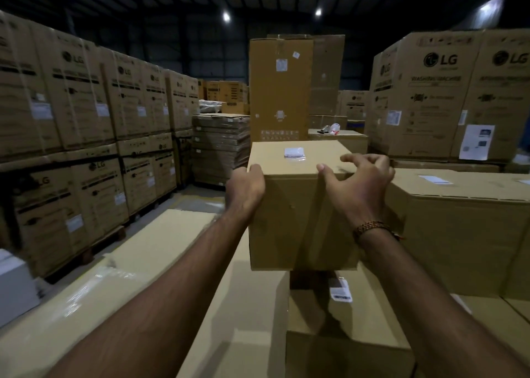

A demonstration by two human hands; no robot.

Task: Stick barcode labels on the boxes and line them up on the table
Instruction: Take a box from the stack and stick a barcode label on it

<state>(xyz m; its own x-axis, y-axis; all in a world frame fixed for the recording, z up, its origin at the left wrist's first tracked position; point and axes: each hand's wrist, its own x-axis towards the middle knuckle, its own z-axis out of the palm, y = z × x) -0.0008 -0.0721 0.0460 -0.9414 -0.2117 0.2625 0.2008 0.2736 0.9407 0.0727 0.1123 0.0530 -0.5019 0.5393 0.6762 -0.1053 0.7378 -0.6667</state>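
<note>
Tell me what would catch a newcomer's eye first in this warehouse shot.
Front and centre, the left hand and right hand grip a plain cardboard box with a label on top. Stacked LG cartons wall in the left side.

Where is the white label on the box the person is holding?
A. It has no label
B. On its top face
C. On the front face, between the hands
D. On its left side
B: the white label lies on the top face of the held box, beyond the left hand and right hand gripping its near top edge.
</note>
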